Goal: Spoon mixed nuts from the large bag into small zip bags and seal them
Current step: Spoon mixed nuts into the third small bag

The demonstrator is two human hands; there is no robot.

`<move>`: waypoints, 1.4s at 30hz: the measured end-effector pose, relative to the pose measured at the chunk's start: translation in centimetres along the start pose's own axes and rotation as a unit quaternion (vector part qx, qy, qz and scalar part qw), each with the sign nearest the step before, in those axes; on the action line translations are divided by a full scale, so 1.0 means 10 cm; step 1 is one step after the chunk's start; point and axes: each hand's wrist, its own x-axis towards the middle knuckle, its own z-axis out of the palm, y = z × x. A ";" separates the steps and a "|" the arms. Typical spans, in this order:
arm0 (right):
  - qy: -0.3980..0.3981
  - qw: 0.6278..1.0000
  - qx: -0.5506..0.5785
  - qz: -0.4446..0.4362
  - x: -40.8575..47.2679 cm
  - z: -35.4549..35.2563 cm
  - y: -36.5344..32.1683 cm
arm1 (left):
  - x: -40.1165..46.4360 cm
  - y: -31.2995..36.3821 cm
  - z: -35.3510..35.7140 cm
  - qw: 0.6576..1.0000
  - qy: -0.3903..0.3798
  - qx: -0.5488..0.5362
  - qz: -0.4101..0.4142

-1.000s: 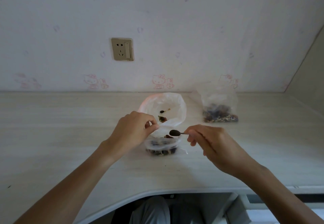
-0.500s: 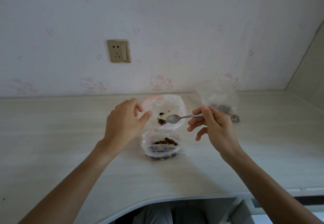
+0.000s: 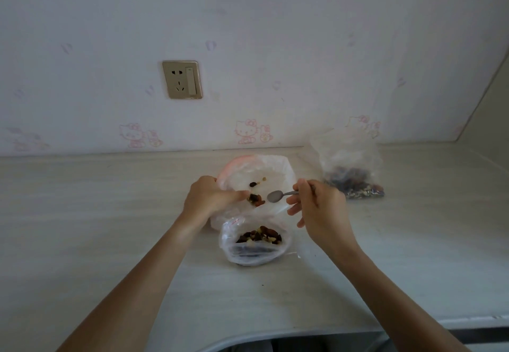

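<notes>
The large clear bag (image 3: 256,170) lies open on the desk with only a few nuts (image 3: 256,200) left inside. My left hand (image 3: 206,200) grips its near rim and holds the mouth open. My right hand (image 3: 319,208) pinches the handle of a metal spoon (image 3: 275,196); its empty bowl hovers at the bag's mouth, beside the nuts. In front of the large bag stands a small zip bag (image 3: 254,241), open at the top and partly filled with mixed nuts.
Another small bag of nuts (image 3: 352,175) stands at the back right near the wall. A wall socket (image 3: 181,79) sits above the desk (image 3: 82,227). The desk's front edge curves in near my body.
My left hand let go of the small bag and took the large bag's rim. My right hand lifted the spoon from the small bag to the large bag's mouth.
</notes>
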 end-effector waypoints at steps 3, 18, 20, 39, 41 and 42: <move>-0.025 1.000 0.002 -0.002 -0.08 0.01 0.07 | 0.00 -0.01 0.02 1.000 0.005 -0.013 0.004; -0.081 0.977 0.124 0.157 -0.05 0.01 0.08 | 0.02 0.11 0.02 0.986 -0.063 -0.151 0.000; -0.088 0.973 0.135 0.165 -0.07 0.03 0.07 | 0.02 0.12 0.03 0.982 -0.074 -0.172 -0.015; -0.052 0.923 0.262 0.277 0.05 0.10 -0.01 | -0.02 0.09 0.04 0.973 -0.129 -0.189 -0.023; -0.053 0.921 0.265 0.282 0.06 0.10 -0.02 | -0.02 0.07 0.04 0.974 -0.129 -0.185 -0.023; -0.053 0.918 0.269 0.286 0.07 0.10 -0.02 | -0.02 0.07 0.04 0.974 -0.131 -0.185 -0.024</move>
